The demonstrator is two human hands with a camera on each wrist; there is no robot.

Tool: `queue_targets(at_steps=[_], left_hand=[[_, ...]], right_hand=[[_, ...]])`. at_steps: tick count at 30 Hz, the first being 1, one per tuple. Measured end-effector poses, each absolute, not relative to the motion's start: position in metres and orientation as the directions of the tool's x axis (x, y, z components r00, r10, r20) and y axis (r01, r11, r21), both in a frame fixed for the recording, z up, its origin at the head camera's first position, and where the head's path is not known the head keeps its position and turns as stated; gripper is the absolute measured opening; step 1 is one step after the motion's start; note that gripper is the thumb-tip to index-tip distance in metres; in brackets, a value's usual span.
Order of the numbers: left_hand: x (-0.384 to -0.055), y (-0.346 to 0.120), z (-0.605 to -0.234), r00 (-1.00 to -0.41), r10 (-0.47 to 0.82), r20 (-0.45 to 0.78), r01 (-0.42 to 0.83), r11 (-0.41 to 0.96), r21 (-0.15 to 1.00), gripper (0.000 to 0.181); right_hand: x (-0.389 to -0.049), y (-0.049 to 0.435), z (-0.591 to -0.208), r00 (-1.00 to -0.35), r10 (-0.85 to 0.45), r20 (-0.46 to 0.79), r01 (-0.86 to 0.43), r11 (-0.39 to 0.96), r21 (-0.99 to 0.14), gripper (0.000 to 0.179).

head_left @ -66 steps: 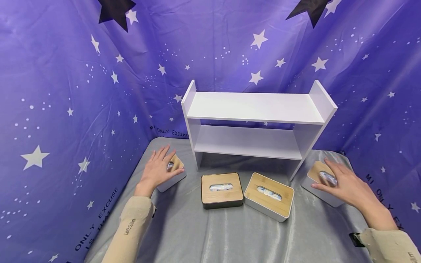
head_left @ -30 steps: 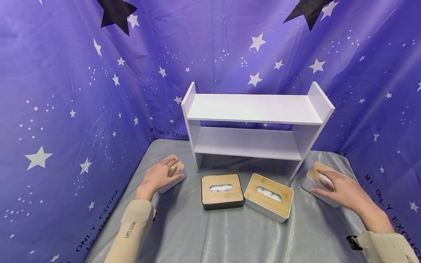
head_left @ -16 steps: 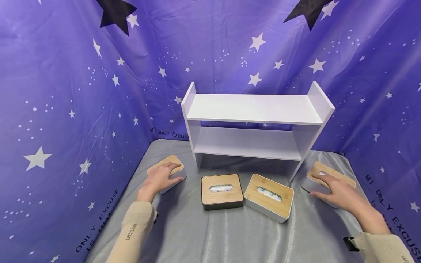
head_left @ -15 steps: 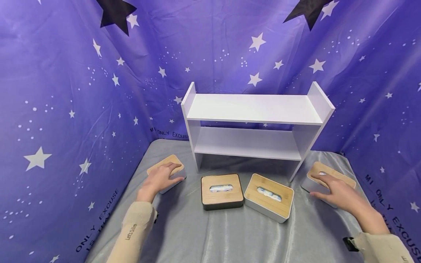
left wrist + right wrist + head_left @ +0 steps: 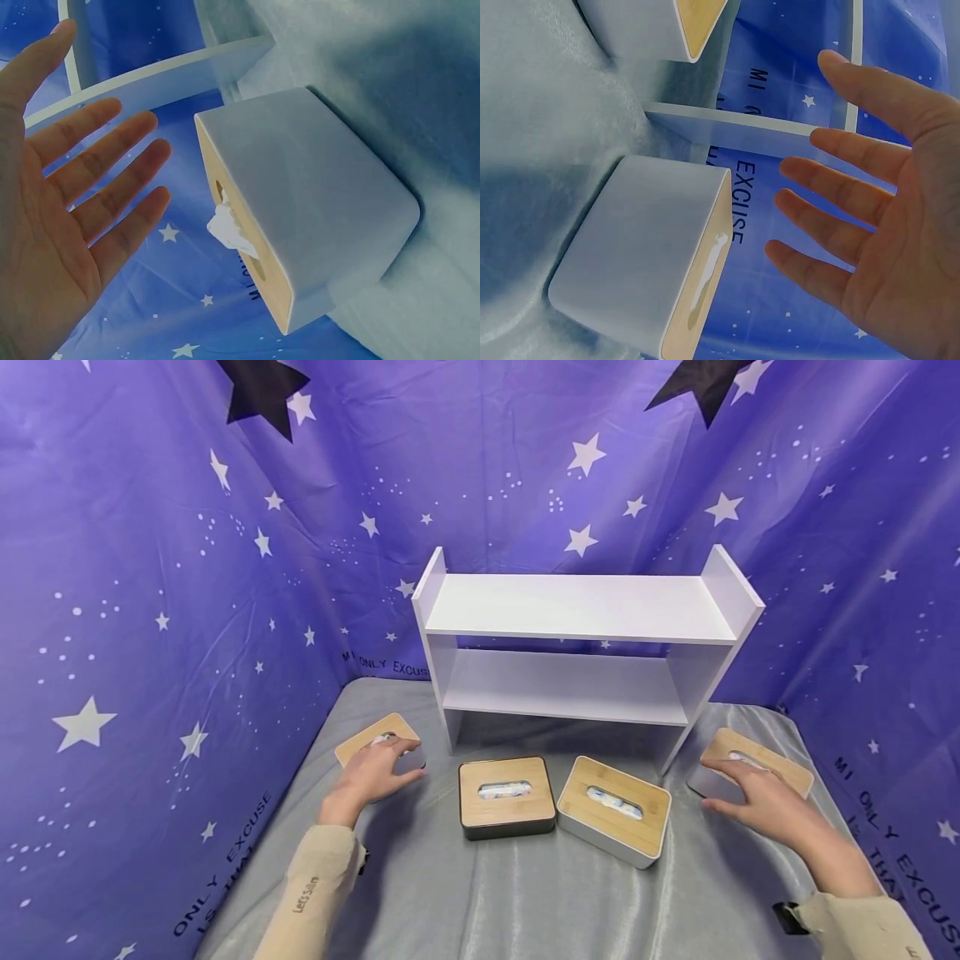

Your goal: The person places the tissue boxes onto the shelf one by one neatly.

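Note:
My left hand (image 5: 375, 771) hovers by the far-left tissue box (image 5: 375, 739), which has a white body and a bamboo lid. Its fingers are spread and apart from the box (image 5: 300, 187) in the left wrist view, where a tissue pokes from the slot. On the other side, my right hand (image 5: 772, 806) hangs with loosely extended fingers before the far-right white tissue box (image 5: 783, 764). A gap shows between those fingers and the box (image 5: 641, 247) in the right wrist view. Neither hand holds anything.
A black tissue box (image 5: 506, 818) and a white tissue box (image 5: 645, 785) stand between the hands on the grey cloth (image 5: 540, 902). Behind them rises a white two-tier shelf (image 5: 577, 606). Purple star-printed curtains (image 5: 510, 460) hang at the back and sides.
Both hands have drawn back towards me from over the outer tissue boxes, uncovering more of their lids. The boxes and shelf have stayed in place.

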State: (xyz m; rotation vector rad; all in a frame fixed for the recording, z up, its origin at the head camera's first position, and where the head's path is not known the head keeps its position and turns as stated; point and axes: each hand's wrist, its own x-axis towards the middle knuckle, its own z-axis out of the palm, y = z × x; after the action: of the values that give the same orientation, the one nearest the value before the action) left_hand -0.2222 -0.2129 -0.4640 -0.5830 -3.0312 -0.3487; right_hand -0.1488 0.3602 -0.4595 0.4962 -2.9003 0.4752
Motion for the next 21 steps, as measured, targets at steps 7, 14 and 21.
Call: queue_targets(at_steps=[7, 14, 21], left_hand=[[-0.219, -0.21, -0.47, -0.927, 0.367, 0.08, 0.375, 0.896, 0.239, 0.058], [-0.217, -0.206, -0.476, -0.925, 0.372, 0.08, 0.38, 0.888, 0.26, 0.058], [-0.216, -0.201, -0.482, -0.916, 0.39, 0.098, 0.401, 0.865, 0.303, 0.058]], right_hand=[[-0.148, 0.356, -0.46, -0.92, -0.316, 0.231, -0.372, 0.889, -0.266, 0.061], [-0.148, 0.349, -0.457, -0.919, -0.33, 0.214, -0.381, 0.882, -0.277, 0.063], [-0.15, 0.341, -0.456, -0.934, -0.324, 0.154, -0.357, 0.878, -0.319, 0.066]])
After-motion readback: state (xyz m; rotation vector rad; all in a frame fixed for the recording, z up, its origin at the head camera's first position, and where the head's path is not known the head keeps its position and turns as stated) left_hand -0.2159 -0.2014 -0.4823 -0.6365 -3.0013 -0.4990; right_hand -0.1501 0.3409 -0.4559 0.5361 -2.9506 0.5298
